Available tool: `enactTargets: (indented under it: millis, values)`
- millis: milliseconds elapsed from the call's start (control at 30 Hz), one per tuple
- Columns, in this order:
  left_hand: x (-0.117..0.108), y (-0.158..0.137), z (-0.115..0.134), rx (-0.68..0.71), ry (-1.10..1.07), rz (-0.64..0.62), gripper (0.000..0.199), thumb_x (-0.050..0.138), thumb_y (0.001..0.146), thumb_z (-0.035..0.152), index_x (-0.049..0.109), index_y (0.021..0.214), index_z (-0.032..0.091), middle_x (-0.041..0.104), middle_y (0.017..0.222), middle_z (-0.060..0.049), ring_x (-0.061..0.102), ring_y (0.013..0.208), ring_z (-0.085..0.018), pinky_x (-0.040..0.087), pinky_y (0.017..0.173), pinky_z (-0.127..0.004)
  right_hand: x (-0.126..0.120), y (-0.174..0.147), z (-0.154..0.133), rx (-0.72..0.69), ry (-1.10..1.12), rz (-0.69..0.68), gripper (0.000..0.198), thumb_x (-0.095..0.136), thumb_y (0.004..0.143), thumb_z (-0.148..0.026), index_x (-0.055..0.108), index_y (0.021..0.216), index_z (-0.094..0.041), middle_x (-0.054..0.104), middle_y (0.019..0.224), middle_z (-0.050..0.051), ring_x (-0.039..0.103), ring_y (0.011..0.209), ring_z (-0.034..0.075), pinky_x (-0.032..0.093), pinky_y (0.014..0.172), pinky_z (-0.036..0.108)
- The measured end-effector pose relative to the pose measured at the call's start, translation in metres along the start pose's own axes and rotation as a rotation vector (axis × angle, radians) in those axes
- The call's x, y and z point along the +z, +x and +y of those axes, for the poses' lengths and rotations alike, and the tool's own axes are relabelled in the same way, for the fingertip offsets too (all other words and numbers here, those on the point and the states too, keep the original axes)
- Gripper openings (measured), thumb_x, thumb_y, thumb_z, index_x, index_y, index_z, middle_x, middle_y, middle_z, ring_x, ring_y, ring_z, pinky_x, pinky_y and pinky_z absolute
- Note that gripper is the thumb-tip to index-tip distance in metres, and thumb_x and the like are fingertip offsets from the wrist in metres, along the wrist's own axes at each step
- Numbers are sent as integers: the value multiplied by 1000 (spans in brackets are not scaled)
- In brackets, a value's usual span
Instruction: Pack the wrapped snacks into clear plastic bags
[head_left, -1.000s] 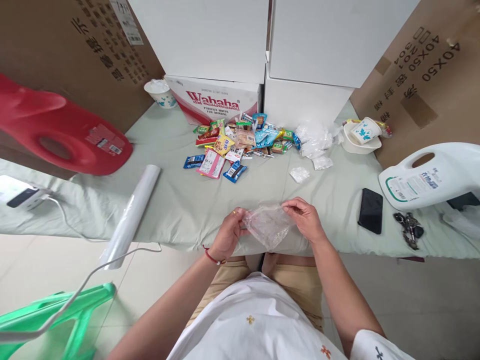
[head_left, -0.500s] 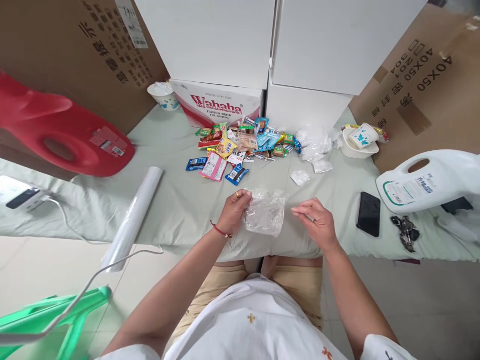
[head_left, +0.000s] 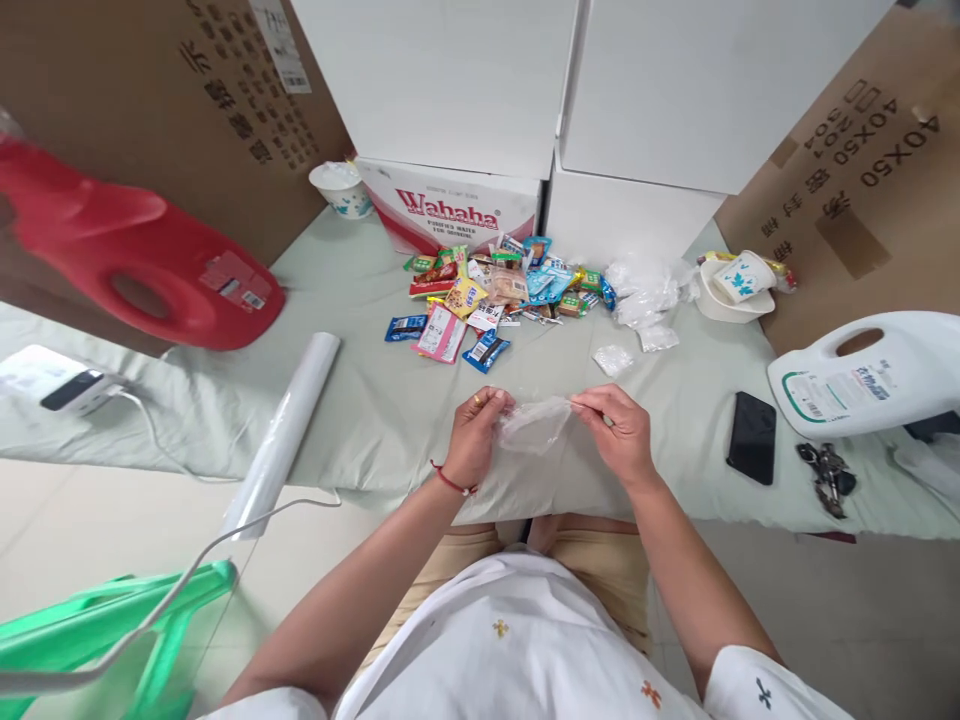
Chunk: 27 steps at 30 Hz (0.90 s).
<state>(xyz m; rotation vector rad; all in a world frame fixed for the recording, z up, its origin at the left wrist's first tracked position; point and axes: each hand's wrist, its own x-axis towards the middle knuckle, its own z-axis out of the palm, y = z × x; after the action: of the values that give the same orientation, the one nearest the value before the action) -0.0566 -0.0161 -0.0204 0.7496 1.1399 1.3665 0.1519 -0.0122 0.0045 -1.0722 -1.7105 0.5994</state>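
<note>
Between my hands a clear plastic bag (head_left: 534,425) is stretched just above the cloth-covered surface. My left hand (head_left: 478,430) pinches its left edge, with a red string bracelet at the wrist. At the bag's upper right corner, my right hand (head_left: 613,425) has thumb and fingers closed on the plastic. Beyond the hands lies a heap of small wrapped snacks (head_left: 506,285) in many colours. A folded clear packet (head_left: 613,360) rests ahead of my right hand, close to a pile of crumpled clear bags (head_left: 645,290).
On the left are a red jug (head_left: 150,265), a roll of plastic film (head_left: 289,425) and a white device (head_left: 56,385) with a cable. A phone (head_left: 752,437), keys (head_left: 829,478), a white detergent bottle (head_left: 874,370) and a bowl (head_left: 731,300) holding a paper cup stand right. Boxes line the back.
My right hand has moved left and taken hold of the bag's corner. The bag, hanging from the left hand before, is now drawn out between both hands. The view has shifted slightly.
</note>
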Motion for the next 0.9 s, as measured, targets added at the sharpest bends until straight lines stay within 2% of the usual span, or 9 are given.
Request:
enactTargets:
  millis: [167, 300, 400, 467, 567, 667, 700, 800, 900]
  values:
    - [-14, 12, -3, -112, -98, 302, 31, 75, 79, 46, 58, 80, 21, 55, 66, 6, 52, 52, -8, 32, 42, -17, -23, -42, -17, -161, -222, 45, 33, 68, 92, -7, 75, 112, -32, 70, 91, 2, 62, 76, 15, 50, 65, 28]
    - [-18, 22, -4, -247, -238, 320, 22, 69, 84, 37, 54, 80, 20, 65, 66, 2, 62, 55, -10, 39, 44, -16, -34, -98, -23, -285, -463, -69, 44, 69, 88, 0, 71, 124, -26, 72, 93, 6, 61, 78, 18, 52, 68, 32]
    - [-20, 28, -4, -353, -334, 328, 21, 66, 87, 31, 52, 76, 19, 65, 65, 1, 63, 53, -10, 42, 45, -16, -39, -136, -21, -229, -500, -276, 35, 63, 92, -2, 71, 120, -22, 74, 94, 7, 63, 78, 19, 54, 68, 32]
    - [-20, 29, -5, -356, -333, 356, 21, 65, 88, 29, 51, 76, 19, 63, 63, 2, 61, 51, -9, 39, 43, -15, -45, -148, -19, -136, -443, -352, 27, 60, 96, -6, 72, 114, -22, 74, 96, 6, 65, 80, 18, 56, 70, 31]
    - [-16, 24, -10, -247, -259, 377, 20, 65, 89, 30, 51, 78, 20, 57, 62, 6, 54, 47, -7, 30, 38, -14, -52, -143, -22, 35, -362, -220, 19, 60, 98, -12, 71, 109, -22, 72, 97, 5, 68, 84, 17, 57, 74, 29]
    - [-4, 13, -14, -102, -174, 391, 24, 66, 90, 36, 50, 80, 21, 51, 62, 8, 49, 46, -6, 27, 37, -14, -37, -119, -29, 163, -355, -39, 12, 59, 100, -20, 70, 103, -22, 67, 86, 3, 63, 74, 16, 54, 67, 29]
    - [1, 9, -15, -60, -161, 390, 27, 67, 90, 39, 50, 80, 21, 49, 62, 8, 47, 46, -6, 28, 37, -14, -26, -111, -29, 181, -376, -22, 11, 61, 100, -26, 69, 105, -22, 66, 87, 4, 62, 75, 18, 54, 67, 30]
    - [11, -1, -14, 43, -163, 355, 35, 69, 90, 49, 49, 80, 22, 45, 61, 9, 39, 45, -6, 32, 39, -15, 13, -93, -26, 193, -500, -80, 34, 69, 93, -44, 68, 117, -20, 67, 103, 12, 61, 94, 27, 56, 77, 40]
    - [5, -5, -10, 107, -127, 312, 40, 69, 88, 57, 50, 81, 23, 40, 59, 9, 35, 44, -6, 32, 39, -16, 32, -83, -15, 192, -551, -120, 20, 60, 98, -35, 71, 108, -22, 67, 103, 12, 57, 99, 29, 55, 84, 45]
